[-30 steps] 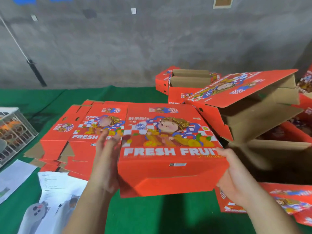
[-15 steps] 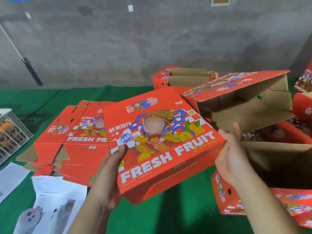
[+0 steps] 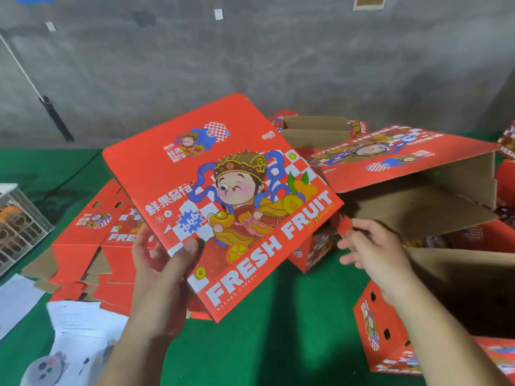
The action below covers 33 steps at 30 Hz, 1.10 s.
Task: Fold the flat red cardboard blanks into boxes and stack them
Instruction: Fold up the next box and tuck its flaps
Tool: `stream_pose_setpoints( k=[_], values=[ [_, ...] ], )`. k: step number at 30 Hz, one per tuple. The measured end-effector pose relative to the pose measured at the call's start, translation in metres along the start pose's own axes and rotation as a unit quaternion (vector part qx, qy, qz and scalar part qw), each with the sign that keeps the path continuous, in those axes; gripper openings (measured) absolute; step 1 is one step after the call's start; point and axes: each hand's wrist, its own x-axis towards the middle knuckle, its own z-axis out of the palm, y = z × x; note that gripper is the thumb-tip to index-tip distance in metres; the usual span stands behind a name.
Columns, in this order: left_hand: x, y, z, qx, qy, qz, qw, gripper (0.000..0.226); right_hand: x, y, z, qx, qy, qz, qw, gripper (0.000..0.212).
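Observation:
A red "FRESH FRUIT" cardboard box (image 3: 223, 196) is tilted up in the air, printed face toward me. My left hand (image 3: 161, 263) grips its lower left edge, thumb on the printed face. My right hand (image 3: 373, 252) is off the box, fingers loosely spread beside its right corner, touching a small red flap. A stack of flat red blanks (image 3: 92, 246) lies on the green table behind my left hand. Folded boxes (image 3: 404, 185) pile up at the right, open sides showing brown insides.
A green cloth (image 3: 264, 344) covers the table. White papers (image 3: 80, 330) lie at the lower left, a wire crate (image 3: 19, 227) at the left edge. Another red box (image 3: 390, 344) stands at the lower right. A grey wall runs behind.
The box has swung up and turned counter-clockwise, its face now toward me. My right hand has let go of its right side; my left hand still holds it.

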Motion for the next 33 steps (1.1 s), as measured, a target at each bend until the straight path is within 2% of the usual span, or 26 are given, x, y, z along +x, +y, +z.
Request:
stream_pose_setpoints(
  k=[2, 5, 7, 9, 10, 12, 14, 17, 20, 24, 28, 29, 31, 33],
  values=[
    [-0.004, -0.006, 0.012, 0.012, -0.026, 0.006, 1.0, 0.089, 0.002, 0.002, -0.006, -0.023, 0.044, -0.01, 0.999, 0.023],
    [-0.011, -0.016, 0.021, 0.043, -0.047, 0.023, 0.998, 0.102, 0.011, -0.008, -0.023, 0.149, 0.107, 0.081, 0.98, 0.026],
    [-0.013, -0.021, 0.027, 0.077, -0.05, 0.026, 0.995, 0.11, 0.015, -0.024, -0.034, 0.226, 0.094, 0.107, 0.964, 0.056],
    [-0.014, -0.027, 0.034, 0.1, -0.05, 0.019, 0.994, 0.114, 0.021, -0.042, -0.041, 0.239, 0.056, 0.094, 0.965, 0.093],
    [-0.013, -0.03, 0.035, 0.1, -0.055, 0.014, 0.993, 0.114, 0.024, -0.052, -0.041, 0.239, 0.033, 0.088, 0.967, 0.099],
    [-0.013, -0.033, 0.04, 0.109, -0.062, 0.012, 0.992, 0.116, 0.034, -0.07, -0.036, 0.241, 0.011, 0.094, 0.966, 0.094],
    [-0.012, -0.035, 0.044, 0.091, -0.063, 0.005, 0.994, 0.119, 0.047, -0.083, -0.028, 0.273, 0.02, 0.103, 0.956, 0.071],
    [-0.012, -0.028, 0.048, 0.061, -0.03, -0.005, 0.998, 0.12, 0.063, -0.092, -0.019, 0.333, 0.044, 0.051, 0.941, 0.046],
    [-0.01, -0.013, 0.051, 0.033, -0.009, 0.015, 0.999, 0.116, 0.066, -0.098, -0.014, 0.37, 0.028, -0.006, 0.929, 0.046],
    [-0.01, 0.013, 0.064, 0.044, 0.0, 0.072, 0.996, 0.106, 0.069, -0.114, -0.008, 0.356, -0.04, -0.083, 0.93, 0.048],
    [-0.006, 0.026, 0.075, 0.023, 0.005, 0.084, 0.996, 0.104, 0.09, -0.141, -0.017, 0.372, -0.094, -0.156, 0.91, 0.041],
    [-0.003, 0.025, 0.078, 0.019, 0.004, 0.081, 0.997, 0.103, 0.1, -0.148, -0.017, 0.38, -0.097, -0.16, 0.906, 0.039],
    [0.003, 0.022, 0.085, 0.02, 0.003, 0.069, 0.997, 0.109, 0.124, -0.155, -0.012, 0.402, -0.053, -0.131, 0.905, 0.043],
    [0.006, 0.016, 0.093, 0.041, 0.005, 0.068, 0.997, 0.11, 0.143, -0.147, -0.001, 0.397, 0.012, -0.052, 0.916, 0.069]
  ],
)
